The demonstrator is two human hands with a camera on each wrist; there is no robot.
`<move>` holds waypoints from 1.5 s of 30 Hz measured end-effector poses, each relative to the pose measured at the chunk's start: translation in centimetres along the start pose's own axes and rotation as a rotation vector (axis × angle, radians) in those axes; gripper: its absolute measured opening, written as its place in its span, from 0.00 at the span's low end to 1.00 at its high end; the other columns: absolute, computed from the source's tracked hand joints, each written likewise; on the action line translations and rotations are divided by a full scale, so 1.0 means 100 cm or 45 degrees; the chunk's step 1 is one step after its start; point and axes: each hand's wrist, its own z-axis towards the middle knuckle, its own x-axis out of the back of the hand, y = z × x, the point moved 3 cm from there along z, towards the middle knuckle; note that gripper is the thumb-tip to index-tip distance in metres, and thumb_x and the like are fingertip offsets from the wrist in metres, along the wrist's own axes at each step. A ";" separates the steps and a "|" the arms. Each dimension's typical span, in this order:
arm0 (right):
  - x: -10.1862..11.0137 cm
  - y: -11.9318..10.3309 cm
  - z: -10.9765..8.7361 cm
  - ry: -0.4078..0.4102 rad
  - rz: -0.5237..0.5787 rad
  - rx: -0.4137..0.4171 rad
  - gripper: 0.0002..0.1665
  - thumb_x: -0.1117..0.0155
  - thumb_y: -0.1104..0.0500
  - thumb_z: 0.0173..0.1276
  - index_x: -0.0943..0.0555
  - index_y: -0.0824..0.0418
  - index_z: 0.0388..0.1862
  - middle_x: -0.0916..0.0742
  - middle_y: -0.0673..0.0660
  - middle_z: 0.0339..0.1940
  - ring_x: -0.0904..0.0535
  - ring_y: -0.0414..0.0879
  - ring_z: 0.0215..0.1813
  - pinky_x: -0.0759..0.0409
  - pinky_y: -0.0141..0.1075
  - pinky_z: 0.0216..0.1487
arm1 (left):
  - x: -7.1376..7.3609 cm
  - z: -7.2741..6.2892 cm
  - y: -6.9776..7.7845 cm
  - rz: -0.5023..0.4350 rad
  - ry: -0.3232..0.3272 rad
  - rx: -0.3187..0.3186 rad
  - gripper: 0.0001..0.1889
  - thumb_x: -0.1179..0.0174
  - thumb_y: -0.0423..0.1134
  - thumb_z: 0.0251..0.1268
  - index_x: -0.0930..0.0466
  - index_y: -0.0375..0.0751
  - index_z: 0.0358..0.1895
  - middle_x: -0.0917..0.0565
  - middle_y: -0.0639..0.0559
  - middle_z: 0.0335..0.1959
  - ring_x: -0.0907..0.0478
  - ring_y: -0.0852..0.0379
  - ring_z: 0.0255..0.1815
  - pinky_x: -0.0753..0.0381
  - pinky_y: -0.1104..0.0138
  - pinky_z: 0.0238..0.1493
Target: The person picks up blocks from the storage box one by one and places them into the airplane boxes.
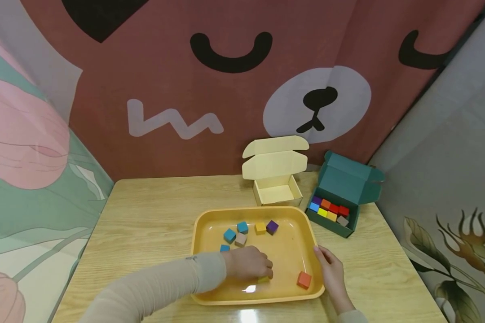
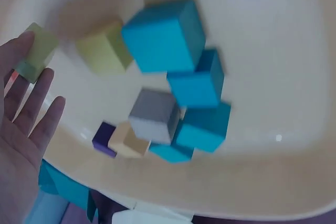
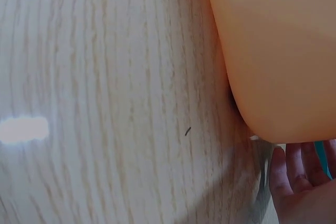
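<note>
My left hand (image 1: 248, 262) reaches low over the yellow tray (image 1: 286, 299). Between its thumb and a finger it pinches a yellow cube (image 2: 43, 48), the other fingers (image 2: 37, 98) spread apart. A second yellow cube (image 2: 105, 48) lies close by in the tray. Beside it are several blue cubes (image 2: 164, 38), a greyish-brown cube (image 1: 240, 239), an orange-yellow cube (image 1: 260, 228) and a purple cube (image 1: 272, 227). At the tray's right rim, my right hand (image 1: 333, 273) holds the edge, partly hidden by the tray wall in the right wrist view. A red-orange cube (image 1: 304, 280) lies inside near that hand.
Behind the tray stands an open cream box (image 1: 278, 193) with nothing in it. To its right, an open dark green box (image 1: 347, 179) holds several coloured cubes (image 1: 327, 210). All stand on a wooden table (image 1: 153, 215) against a printed curtain (image 1: 165, 80).
</note>
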 end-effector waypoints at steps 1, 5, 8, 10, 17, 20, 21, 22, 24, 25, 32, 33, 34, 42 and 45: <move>0.000 0.000 0.000 0.001 -0.001 -0.001 0.39 0.49 0.38 0.76 0.26 0.72 0.65 0.23 0.69 0.65 0.28 0.57 0.64 0.34 0.12 0.44 | 0.002 0.000 -0.003 -0.008 0.011 0.011 0.16 0.37 0.40 0.68 0.17 0.63 0.56 0.19 0.69 0.48 0.23 0.71 0.44 0.25 0.81 0.41; 0.000 0.000 0.000 0.010 -0.004 -0.004 0.39 0.48 0.39 0.76 0.25 0.72 0.64 0.22 0.69 0.64 0.25 0.52 0.61 0.33 0.13 0.44 | 0.010 0.002 -0.015 -0.084 0.016 0.061 0.17 0.35 0.44 0.67 0.18 0.59 0.58 0.18 0.67 0.49 0.22 0.69 0.47 0.24 0.79 0.45; 0.000 0.000 -0.001 0.018 -0.001 -0.009 0.38 0.48 0.39 0.76 0.25 0.71 0.64 0.21 0.68 0.64 0.25 0.46 0.58 0.32 0.14 0.44 | 0.015 0.003 -0.024 -0.150 -0.003 0.091 0.18 0.36 0.46 0.68 0.20 0.56 0.60 0.18 0.65 0.52 0.21 0.67 0.49 0.23 0.79 0.48; 0.000 0.000 0.000 0.018 0.000 -0.010 0.38 0.48 0.39 0.76 0.25 0.71 0.64 0.21 0.68 0.64 0.25 0.46 0.58 0.32 0.14 0.45 | 0.019 0.004 -0.029 -0.179 -0.008 0.107 0.18 0.36 0.46 0.68 0.21 0.55 0.60 0.18 0.65 0.53 0.21 0.67 0.50 0.23 0.78 0.47; 0.001 -0.001 -0.001 0.022 0.000 -0.010 0.38 0.48 0.38 0.76 0.25 0.71 0.64 0.21 0.68 0.64 0.25 0.48 0.59 0.32 0.15 0.45 | 0.035 0.009 -0.051 -0.183 0.031 0.164 0.17 0.35 0.45 0.67 0.19 0.54 0.58 0.17 0.63 0.52 0.20 0.67 0.50 0.21 0.75 0.47; 0.002 -0.001 0.000 0.042 -0.004 -0.009 0.37 0.46 0.39 0.75 0.24 0.71 0.63 0.20 0.67 0.62 0.24 0.36 0.51 0.30 0.16 0.45 | 0.040 0.012 -0.061 -0.211 0.048 0.187 0.17 0.35 0.44 0.67 0.19 0.51 0.58 0.17 0.61 0.52 0.21 0.65 0.52 0.22 0.73 0.51; 0.002 -0.001 0.000 0.047 0.000 -0.009 0.37 0.46 0.40 0.75 0.23 0.71 0.62 0.20 0.67 0.61 0.25 0.33 0.49 0.29 0.16 0.45 | 0.041 0.013 -0.064 -0.224 0.054 0.194 0.17 0.35 0.44 0.67 0.19 0.50 0.58 0.17 0.60 0.51 0.21 0.64 0.52 0.22 0.73 0.51; 0.002 -0.001 0.000 0.052 0.003 -0.010 0.36 0.45 0.40 0.75 0.23 0.71 0.62 0.19 0.67 0.61 0.25 0.31 0.47 0.29 0.17 0.45 | 0.042 0.014 -0.067 -0.233 0.061 0.201 0.17 0.35 0.44 0.67 0.19 0.49 0.58 0.17 0.60 0.51 0.21 0.63 0.51 0.22 0.72 0.52; 0.002 0.000 0.000 0.051 0.002 -0.014 0.37 0.45 0.40 0.75 0.23 0.71 0.62 0.19 0.67 0.61 0.25 0.33 0.48 0.28 0.17 0.45 | 0.044 0.017 -0.072 -0.221 0.070 0.224 0.17 0.35 0.45 0.67 0.20 0.49 0.58 0.17 0.60 0.50 0.21 0.63 0.51 0.22 0.72 0.51; 0.002 0.000 0.001 0.048 -0.002 -0.016 0.37 0.46 0.39 0.75 0.24 0.71 0.63 0.20 0.68 0.61 0.24 0.37 0.50 0.28 0.18 0.45 | 0.045 0.018 -0.075 -0.213 0.072 0.241 0.18 0.35 0.45 0.67 0.20 0.49 0.58 0.17 0.59 0.50 0.21 0.63 0.50 0.22 0.72 0.51; -0.001 0.003 0.000 0.025 0.014 -0.047 0.40 0.48 0.37 0.75 0.26 0.72 0.64 0.22 0.68 0.64 0.26 0.56 0.62 0.29 0.17 0.44 | 0.048 0.024 -0.094 -0.281 0.062 0.447 0.22 0.38 0.50 0.69 0.22 0.52 0.64 0.19 0.58 0.58 0.22 0.61 0.57 0.21 0.69 0.55; -0.002 0.003 -0.001 0.023 0.016 -0.052 0.41 0.48 0.37 0.75 0.26 0.72 0.65 0.22 0.69 0.64 0.26 0.56 0.63 0.29 0.17 0.44 | 0.048 0.024 -0.097 -0.301 0.075 0.469 0.22 0.38 0.50 0.69 0.22 0.51 0.64 0.19 0.58 0.59 0.22 0.60 0.58 0.22 0.68 0.56; -0.002 0.003 -0.001 0.023 0.020 -0.053 0.41 0.48 0.37 0.75 0.26 0.72 0.65 0.22 0.69 0.64 0.26 0.57 0.63 0.29 0.18 0.44 | 0.048 0.024 -0.101 -0.312 0.093 0.488 0.22 0.37 0.50 0.69 0.22 0.51 0.64 0.19 0.57 0.59 0.23 0.60 0.59 0.22 0.68 0.57; -0.002 0.002 -0.002 0.033 0.025 -0.078 0.41 0.47 0.36 0.74 0.25 0.71 0.64 0.21 0.69 0.64 0.26 0.57 0.62 0.24 0.27 0.51 | 0.049 0.027 -0.128 -0.383 0.211 0.642 0.19 0.38 0.42 0.70 0.21 0.44 0.62 0.18 0.53 0.53 0.20 0.56 0.52 0.20 0.65 0.53; 0.000 0.004 -0.001 0.038 0.020 -0.083 0.42 0.47 0.35 0.73 0.25 0.70 0.64 0.22 0.68 0.64 0.26 0.57 0.63 0.23 0.34 0.56 | 0.047 0.032 -0.136 -0.383 0.244 0.702 0.20 0.38 0.42 0.71 0.21 0.43 0.62 0.18 0.52 0.54 0.20 0.55 0.53 0.19 0.64 0.53</move>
